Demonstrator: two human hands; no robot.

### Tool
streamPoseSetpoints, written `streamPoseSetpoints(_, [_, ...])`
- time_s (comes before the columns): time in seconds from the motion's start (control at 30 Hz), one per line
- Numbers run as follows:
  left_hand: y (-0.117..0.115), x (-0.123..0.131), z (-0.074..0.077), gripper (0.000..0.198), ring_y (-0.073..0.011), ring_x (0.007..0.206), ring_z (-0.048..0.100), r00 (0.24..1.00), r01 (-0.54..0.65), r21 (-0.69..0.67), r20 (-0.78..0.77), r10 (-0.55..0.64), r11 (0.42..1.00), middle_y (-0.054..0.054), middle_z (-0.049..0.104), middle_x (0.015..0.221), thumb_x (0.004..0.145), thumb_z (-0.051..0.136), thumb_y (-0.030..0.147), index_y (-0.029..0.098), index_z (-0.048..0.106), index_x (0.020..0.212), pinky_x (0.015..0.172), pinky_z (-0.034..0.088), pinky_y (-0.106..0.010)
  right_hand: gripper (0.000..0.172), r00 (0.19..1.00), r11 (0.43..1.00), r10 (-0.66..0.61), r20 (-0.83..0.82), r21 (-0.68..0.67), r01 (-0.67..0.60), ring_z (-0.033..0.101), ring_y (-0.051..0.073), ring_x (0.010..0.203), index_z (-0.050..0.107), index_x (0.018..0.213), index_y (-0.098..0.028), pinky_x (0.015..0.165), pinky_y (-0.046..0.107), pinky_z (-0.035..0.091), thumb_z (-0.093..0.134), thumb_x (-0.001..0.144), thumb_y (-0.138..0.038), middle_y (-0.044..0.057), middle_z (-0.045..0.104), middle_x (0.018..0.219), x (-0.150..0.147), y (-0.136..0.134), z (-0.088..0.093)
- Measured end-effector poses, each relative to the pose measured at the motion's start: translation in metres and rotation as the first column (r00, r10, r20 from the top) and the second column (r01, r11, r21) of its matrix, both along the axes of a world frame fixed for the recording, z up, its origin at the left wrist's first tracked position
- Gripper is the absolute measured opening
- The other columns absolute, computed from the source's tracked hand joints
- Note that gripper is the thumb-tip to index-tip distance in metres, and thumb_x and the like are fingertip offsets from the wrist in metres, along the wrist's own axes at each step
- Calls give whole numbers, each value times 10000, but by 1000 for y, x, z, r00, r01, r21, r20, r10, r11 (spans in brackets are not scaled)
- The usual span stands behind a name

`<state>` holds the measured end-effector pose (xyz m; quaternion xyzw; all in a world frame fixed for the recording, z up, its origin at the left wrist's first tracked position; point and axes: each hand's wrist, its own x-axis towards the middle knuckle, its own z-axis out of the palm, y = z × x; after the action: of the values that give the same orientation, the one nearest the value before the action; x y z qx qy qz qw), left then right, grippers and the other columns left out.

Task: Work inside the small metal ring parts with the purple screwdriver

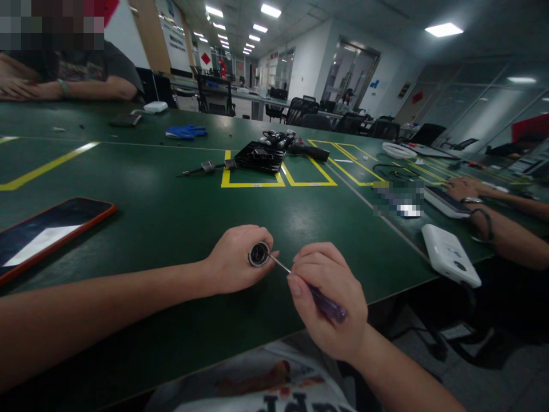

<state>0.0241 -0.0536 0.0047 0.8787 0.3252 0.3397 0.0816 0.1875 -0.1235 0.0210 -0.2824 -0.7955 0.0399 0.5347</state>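
Note:
My left hand (234, 260) is closed around a small round black part with a metal rim (258, 254), its open end facing me, resting on the green table (171, 217). My right hand (328, 297) grips a small screwdriver with a purple handle (328, 306). Its thin metal shaft (279, 264) reaches the rim of the round part.
A phone in a red case (47, 232) lies at the left. Farther back sit a black tray with parts (261, 155), a long tool (206, 167) and blue gloves (186, 132). A white device (450, 254) sits at the right edge, beside another person's arms (506, 229). A second person leans on the far left.

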Motion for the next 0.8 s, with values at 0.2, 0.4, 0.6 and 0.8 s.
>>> streamPoseSetpoints(0.2, [2, 0, 2, 169, -82, 506, 448, 995, -9, -120, 97, 21, 993, 26, 519, 557, 703, 539, 279, 153, 481, 606, 490, 337, -195, 97, 998, 998, 13, 55, -61, -10, 526, 129, 661, 529, 736, -163, 675, 302, 473, 513, 783, -79, 22, 589, 642, 3, 6, 20])
streamPoseSetpoints(0.4, [-4, 1, 13, 148, -75, 493, 427, 990, -8, -217, 134, 38, 976, 38, 494, 521, 674, 530, 269, 147, 486, 603, 477, 326, -186, 113, 992, 999, 42, 120, -37, -37, 499, 126, 646, 506, 697, -160, 649, 295, 464, 518, 788, -92, 19, 547, 607, 1, 11, 36])
streamPoseSetpoints(0.6, [-3, 0, 13, 132, -77, 493, 425, 994, 16, -203, 113, 7, 979, 36, 497, 530, 681, 532, 261, 139, 516, 630, 469, 315, -186, 115, 983, 994, 91, 158, -74, -80, 482, 116, 622, 511, 692, -158, 638, 300, 456, 527, 792, -104, 17, 555, 624, 1, 15, 42])
streamPoseSetpoints(0.8, [-1, -1, 9, 134, -72, 485, 417, 992, 23, -195, 128, 2, 981, 45, 481, 522, 678, 547, 258, 145, 504, 620, 467, 303, -183, 115, 992, 988, 110, 59, -117, -102, 515, 133, 659, 524, 682, -143, 613, 300, 441, 537, 783, -90, 21, 533, 599, 5, 15, 41])
